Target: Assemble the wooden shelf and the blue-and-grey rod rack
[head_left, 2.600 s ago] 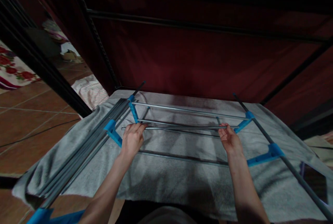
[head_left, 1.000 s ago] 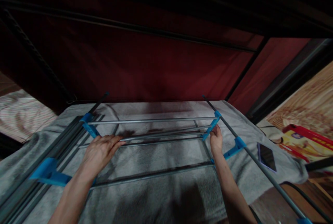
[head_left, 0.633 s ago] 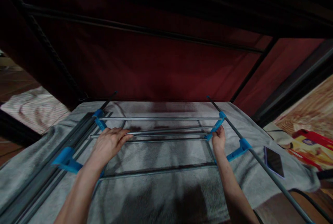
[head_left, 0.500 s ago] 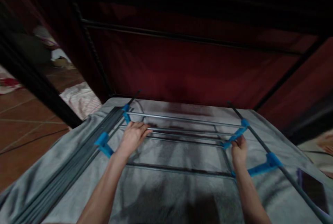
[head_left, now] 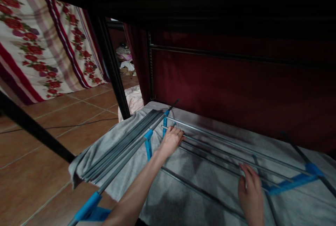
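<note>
A frame of grey metal rods with blue plastic brackets rests on a grey blanket. My left hand is closed around one of the thin crosswise rods, close to the upright blue bracket at the left. Further right, my right hand is raised beside the crosswise rods, its fingers partly spread and its thumb apart. Whether it touches a rod is unclear. Another blue bracket sits on the long side rod, nearer to me.
A bundle of loose grey rods lies left of the frame on the blanket. Black metal posts stand at the left, with a dark beam overhead. Dark red cloth hangs behind. A flowered cloth hangs beyond the tiled floor.
The view has swung left, bringing the flowered cloth in. My left hand remains on a rod near the left bracket. My right hand has come away from the right bracket, its fingers opening.
</note>
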Tool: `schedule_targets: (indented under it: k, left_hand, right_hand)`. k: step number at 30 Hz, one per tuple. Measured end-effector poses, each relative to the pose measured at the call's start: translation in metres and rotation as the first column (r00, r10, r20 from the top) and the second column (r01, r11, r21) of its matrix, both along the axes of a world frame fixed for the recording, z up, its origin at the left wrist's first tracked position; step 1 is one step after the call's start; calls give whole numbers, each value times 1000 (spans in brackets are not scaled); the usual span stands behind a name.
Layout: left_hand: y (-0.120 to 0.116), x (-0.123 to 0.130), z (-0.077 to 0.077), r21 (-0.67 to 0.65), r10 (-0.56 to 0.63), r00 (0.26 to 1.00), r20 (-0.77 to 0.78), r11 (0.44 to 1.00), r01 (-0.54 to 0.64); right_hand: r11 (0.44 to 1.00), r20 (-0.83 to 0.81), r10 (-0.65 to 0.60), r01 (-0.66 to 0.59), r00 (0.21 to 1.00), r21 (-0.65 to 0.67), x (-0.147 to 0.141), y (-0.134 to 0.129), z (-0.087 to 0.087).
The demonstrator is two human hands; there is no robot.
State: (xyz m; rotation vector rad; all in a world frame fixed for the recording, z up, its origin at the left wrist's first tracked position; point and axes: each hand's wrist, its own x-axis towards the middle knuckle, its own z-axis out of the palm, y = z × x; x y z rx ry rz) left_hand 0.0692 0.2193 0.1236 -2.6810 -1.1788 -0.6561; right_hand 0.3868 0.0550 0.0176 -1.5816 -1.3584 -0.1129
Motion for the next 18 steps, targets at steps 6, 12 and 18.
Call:
schedule_targets:
  k: [6, 12, 18]
  left_hand:
    - [5, 1, -7, -24, 24, 999, 26, 999, -23]
    - [-2, -1, -12, -5, 11, 992, 123, 1000, -10]
    - [-4, -21, -40, -3, 238, 688, 686, 946, -324]
  right_hand:
    - [995, 463, 97, -91, 881, -35, -24, 38, 21]
    - [990, 693, 122, -38, 711, -134, -26, 66, 39]
    - [984, 699, 143, -25, 700, -176, -19, 70, 45]
